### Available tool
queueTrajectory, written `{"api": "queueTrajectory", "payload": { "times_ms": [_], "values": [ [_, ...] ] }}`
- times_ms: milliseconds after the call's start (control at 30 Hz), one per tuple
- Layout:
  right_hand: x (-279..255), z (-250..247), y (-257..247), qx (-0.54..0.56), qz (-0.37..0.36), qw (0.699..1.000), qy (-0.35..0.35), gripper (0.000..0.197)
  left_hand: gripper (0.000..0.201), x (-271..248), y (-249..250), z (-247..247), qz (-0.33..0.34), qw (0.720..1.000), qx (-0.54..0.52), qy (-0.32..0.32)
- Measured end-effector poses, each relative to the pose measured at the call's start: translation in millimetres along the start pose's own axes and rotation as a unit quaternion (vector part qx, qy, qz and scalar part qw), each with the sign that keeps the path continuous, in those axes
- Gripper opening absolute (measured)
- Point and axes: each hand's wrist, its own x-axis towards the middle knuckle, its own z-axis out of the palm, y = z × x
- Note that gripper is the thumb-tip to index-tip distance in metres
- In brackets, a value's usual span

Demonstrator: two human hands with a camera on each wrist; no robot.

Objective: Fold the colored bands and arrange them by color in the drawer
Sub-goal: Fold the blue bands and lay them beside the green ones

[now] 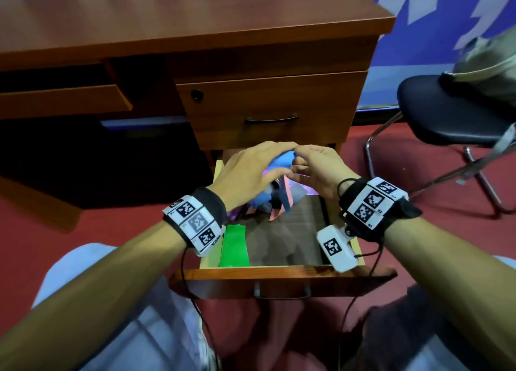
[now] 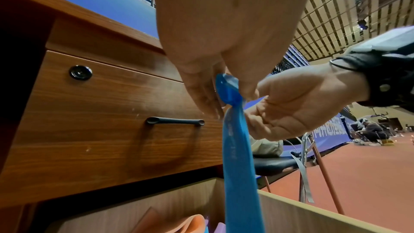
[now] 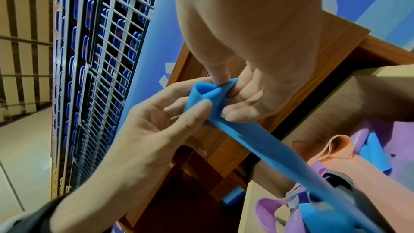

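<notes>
— What is held by the hands?

— A long blue stretchy band [image 3: 253, 135] is pinched at its top by the left hand [image 1: 251, 172] and the right hand [image 1: 315, 169], fingers curled on it. A small loop is made there.

— Where is the rest of it?

— It is hung down below the hands into the open wooden drawer [image 1: 279, 274]. Under the hands, purple, peach and blue bands [image 3: 349, 150] are piled. A flat green band [image 1: 234, 245] is laid under the left wrist.
</notes>
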Motion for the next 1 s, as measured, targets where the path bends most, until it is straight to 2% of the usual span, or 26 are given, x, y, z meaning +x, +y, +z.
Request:
{"api": "queueTrajectory", "payload": {
  "times_ms": [100,267,367,433,600,700,767,833,933,1000],
  "values": [
    [0.6,-2.5,1.0,-0.030,-0.006,0.999,0.008,0.018,0.040,3.0,-4.3,-1.3,0.010,0.999,0.011,0.035],
    [5.3,-3.5,4.2,-0.022,-0.002,0.999,0.026,0.019,0.068,2.0,-6.6,-6.2,0.034,0.997,0.073,0.014],
    [9.1,-2.5,7.2,-0.030,-0.005,0.999,0.022,0.019,0.046,0.5,-10.4,-7.8,0.077,0.992,0.085,0.057],
    [11.1,-1.4,8.5,-0.038,-0.009,0.999,0.020,0.020,0.033,0.4,-12.1,-9.9,0.083,0.989,0.090,0.086],
    [16.5,2.2,10.8,-0.057,-0.016,0.998,0.017,0.023,0.027,0.2,-19.0,-19.1,0.027,0.989,0.083,0.118],
    [19.0,10.2,9.9,-0.112,-0.004,0.994,0.020,0.036,0.024,-0.2,-19.7,-26.6,-0.016,0.986,0.092,0.137],
    [24.3,13.3,12.4,-0.167,0.014,0.986,0.003,0.048,0.022,0.6,-19.8,-32.6,-0.037,0.982,0.078,0.168],
    [32.2,14.6,19.6,-0.248,0.039,0.967,-0.033,0.050,0.018,1.4,-20.4,-38.7,-0.051,0.977,0.055,0.199],
    [44.5,14.3,38.8,-0.373,0.084,0.921,-0.071,0.027,0.015,3.0,-23.1,-45.0,-0.072,0.965,-0.008,0.253],
    [51.8,16.8,55.2,-0.398,0.124,0.904,-0.097,0.014,0.015,4.6,-27.9,-47.2,-0.092,0.951,-0.046,0.293]
  ]
}}
